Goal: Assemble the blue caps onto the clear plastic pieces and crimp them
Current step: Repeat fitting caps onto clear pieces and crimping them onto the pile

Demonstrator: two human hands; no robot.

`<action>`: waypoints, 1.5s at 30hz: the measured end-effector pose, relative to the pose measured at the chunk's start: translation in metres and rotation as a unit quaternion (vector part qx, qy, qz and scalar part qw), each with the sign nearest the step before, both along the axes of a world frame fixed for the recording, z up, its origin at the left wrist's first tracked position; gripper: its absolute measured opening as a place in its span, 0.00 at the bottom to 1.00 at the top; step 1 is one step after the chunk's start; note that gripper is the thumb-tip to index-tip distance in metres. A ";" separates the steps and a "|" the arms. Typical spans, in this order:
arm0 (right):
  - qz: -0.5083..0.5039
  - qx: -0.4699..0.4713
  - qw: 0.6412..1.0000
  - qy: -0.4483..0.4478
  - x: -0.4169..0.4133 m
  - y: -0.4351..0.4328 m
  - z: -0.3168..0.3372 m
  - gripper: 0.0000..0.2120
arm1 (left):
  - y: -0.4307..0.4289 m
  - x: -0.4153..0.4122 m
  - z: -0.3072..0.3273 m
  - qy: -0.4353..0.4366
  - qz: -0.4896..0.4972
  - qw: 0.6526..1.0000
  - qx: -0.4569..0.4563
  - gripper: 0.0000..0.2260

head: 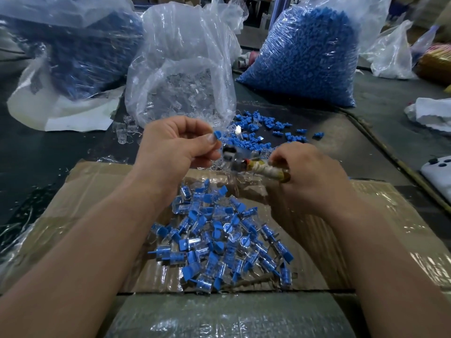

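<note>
My left hand [174, 147] pinches a blue cap [216, 135] between thumb and forefinger, with a clear plastic piece blurred just below it. My right hand [310, 176] is closed around a crimping tool [263, 168] with a tape-wrapped handle, its dark head pointing left toward the left hand's fingers. Loose blue caps [273, 128] lie scattered on the dark table beyond my hands. A pile of assembled pieces [219, 237], clear bodies with blue caps, rests on the cardboard box [85, 191] below my hands.
A bag of clear plastic pieces [180, 76] stands open behind my hands. A full bag of blue caps [307, 57] is at the back right, another dark blue bag [80, 52] at the back left. White cloth [432, 113] and a white device [439, 172] lie at the right edge.
</note>
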State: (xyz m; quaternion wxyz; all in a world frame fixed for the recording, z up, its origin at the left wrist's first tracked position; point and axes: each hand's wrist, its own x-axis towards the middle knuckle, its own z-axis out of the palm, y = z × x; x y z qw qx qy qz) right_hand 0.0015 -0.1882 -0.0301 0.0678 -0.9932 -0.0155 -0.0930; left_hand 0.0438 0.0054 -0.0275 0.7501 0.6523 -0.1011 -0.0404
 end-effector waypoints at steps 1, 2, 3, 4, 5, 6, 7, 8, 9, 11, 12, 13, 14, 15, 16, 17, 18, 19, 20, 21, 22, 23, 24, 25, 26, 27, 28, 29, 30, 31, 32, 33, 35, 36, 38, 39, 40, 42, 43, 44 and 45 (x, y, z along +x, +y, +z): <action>-0.014 0.011 0.999 -0.029 0.000 -0.001 0.000 0.07 | -0.001 0.000 0.000 -0.001 0.000 1.000 -0.003 0.06; -0.022 0.034 0.998 -0.051 0.000 -0.002 0.000 0.07 | -0.001 -0.001 0.000 -0.004 0.001 1.000 -0.004 0.07; -0.024 0.065 0.996 -0.064 0.000 -0.002 -0.001 0.08 | -0.001 -0.001 0.000 -0.006 0.000 1.000 -0.004 0.07; -0.020 0.096 0.993 -0.069 -0.001 -0.001 -0.001 0.08 | -0.002 -0.002 0.000 -0.009 -0.001 1.000 -0.003 0.07; -0.011 0.124 0.990 -0.070 -0.002 0.000 -0.001 0.09 | -0.002 -0.002 0.000 -0.013 -0.004 1.000 -0.001 0.07; 0.000 0.144 0.987 -0.068 -0.002 0.002 -0.001 0.09 | -0.003 -0.002 0.000 -0.016 -0.006 1.000 0.001 0.07; 0.010 0.159 0.985 -0.063 -0.003 0.004 -0.001 0.09 | -0.003 -0.003 0.000 -0.020 -0.007 1.000 0.005 0.07; 0.019 0.169 0.984 -0.054 -0.003 0.006 -0.001 0.09 | -0.003 -0.003 -0.001 -0.025 -0.008 1.000 0.008 0.07; 0.026 0.175 0.983 -0.042 -0.003 0.008 -0.001 0.08 | -0.003 -0.003 -0.001 -0.029 -0.008 1.000 0.011 0.07; 0.037 0.178 0.983 -0.024 -0.003 0.011 -0.002 0.08 | -0.004 -0.003 0.000 -0.035 -0.005 0.999 0.012 0.08; 0.041 0.175 0.984 -0.019 -0.003 0.012 -0.003 0.08 | -0.004 -0.003 0.000 -0.037 -0.003 0.999 0.012 0.08; 0.045 0.170 0.984 -0.016 -0.003 0.012 -0.003 0.08 | -0.004 -0.003 0.000 -0.039 -0.001 0.999 0.012 0.08; 0.048 0.165 0.985 -0.013 -0.003 0.013 -0.003 0.08 | -0.004 -0.003 -0.001 -0.041 0.000 0.999 0.013 0.08; 0.051 0.162 0.985 -0.010 -0.003 0.013 -0.003 0.08 | -0.004 -0.003 -0.001 -0.043 0.001 0.999 0.014 0.09; 0.053 0.160 0.986 -0.007 -0.003 0.013 -0.002 0.07 | -0.004 -0.003 -0.001 -0.045 0.003 0.999 0.015 0.09; 0.054 0.159 0.986 -0.005 -0.003 0.013 -0.002 0.07 | -0.004 -0.003 -0.001 -0.046 0.004 0.999 0.016 0.09; 0.056 0.158 0.986 -0.004 -0.003 0.013 -0.002 0.06 | -0.004 -0.003 -0.001 -0.048 0.005 0.999 0.017 0.09; 0.057 0.158 0.986 -0.003 -0.003 0.013 -0.002 0.06 | -0.004 -0.003 -0.001 -0.050 0.006 0.999 0.019 0.09; 0.057 0.156 0.986 -0.002 -0.003 0.013 -0.002 0.06 | -0.004 -0.003 -0.001 -0.053 0.006 0.998 0.021 0.09; 0.056 0.152 0.987 -0.001 -0.003 0.013 -0.002 0.06 | -0.004 -0.003 -0.002 -0.057 0.007 0.998 0.024 0.09; 0.055 0.147 0.988 0.000 -0.002 0.013 -0.002 0.06 | -0.004 -0.004 -0.002 -0.063 0.009 0.998 0.029 0.09; 0.054 0.143 0.988 -0.001 -0.002 0.014 -0.002 0.06 | -0.005 -0.004 -0.002 -0.073 0.014 0.997 0.036 0.09; 0.053 0.139 0.989 -0.004 -0.002 0.015 -0.002 0.05 | -0.005 -0.005 -0.002 -0.085 0.021 0.995 0.046 0.10; 0.054 0.135 0.989 -0.007 -0.001 0.016 -0.002 0.05 | -0.006 -0.006 -0.002 -0.098 0.030 0.993 0.056 0.10; 0.054 0.132 0.990 -0.010 -0.001 0.017 -0.002 0.05 | -0.006 -0.006 -0.003 -0.108 0.039 0.991 0.065 0.09; 0.054 0.130 0.990 -0.012 0.000 0.018 -0.002 0.06 | -0.007 -0.007 -0.003 -0.116 0.046 0.990 0.071 0.09; 0.053 0.128 0.990 -0.014 0.000 0.019 -0.002 0.06 | -0.007 -0.007 -0.003 -0.122 0.052 0.988 0.076 0.09; 0.053 0.126 0.991 -0.014 0.001 0.019 -0.002 0.05 | -0.007 -0.007 -0.004 -0.126 0.057 0.987 0.079 0.09; 0.053 0.125 0.991 -0.015 0.001 0.019 -0.001 0.05 | -0.007 -0.007 -0.004 -0.129 0.061 0.986 0.081 0.09; 0.053 0.123 0.991 -0.015 0.001 0.019 -0.001 0.05 | -0.007 -0.007 -0.004 -0.131 0.065 0.986 0.084 0.09; 0.052 0.122 0.991 -0.014 0.001 0.020 -0.001 0.04 | -0.007 -0.007 -0.004 -0.133 0.069 0.985 0.086 0.10; 0.051 0.121 0.991 -0.013 0.002 0.020 -0.001 0.04 | -0.007 -0.007 -0.005 -0.135 0.072 0.984 0.088 0.10; 0.049 0.118 0.992 -0.012 0.002 0.020 -0.002 0.04 | -0.006 -0.006 -0.005 -0.137 0.076 0.984 0.090 0.11; 0.049 0.117 0.992 -0.011 0.002 0.020 -0.002 0.05 | -0.006 -0.006 -0.005 -0.138 0.077 0.983 0.092 0.11; 0.047 0.117 0.992 -0.010 0.002 0.020 -0.002 0.05 | -0.006 -0.006 -0.005 -0.139 0.080 0.982 0.097 0.12; 0.047 0.117 0.992 -0.009 0.003 0.020 -0.002 0.05 | -0.006 -0.006 -0.006 -0.140 0.081 0.982 0.099 0.12; 0.046 0.116 0.992 -0.008 0.003 0.020 -0.002 0.06 | -0.006 -0.005 -0.006 -0.141 0.081 0.981 0.101 0.12; 0.045 0.114 0.992 -0.008 0.004 0.020 -0.002 0.06 | -0.006 -0.005 -0.006 -0.146 0.083 0.980 0.106 0.12; 0.045 0.113 0.993 -0.009 0.004 0.020 -0.002 0.06 | -0.006 -0.005 -0.006 -0.148 0.085 0.979 0.108 0.12; 0.045 0.112 0.993 -0.008 0.004 0.020 -0.002 0.07 | -0.006 -0.005 -0.006 -0.149 0.087 0.979 0.111 0.12; 0.045 0.111 0.993 -0.008 0.004 0.020 -0.002 0.07 | -0.006 -0.005 -0.007 -0.149 0.088 0.978 0.113 0.12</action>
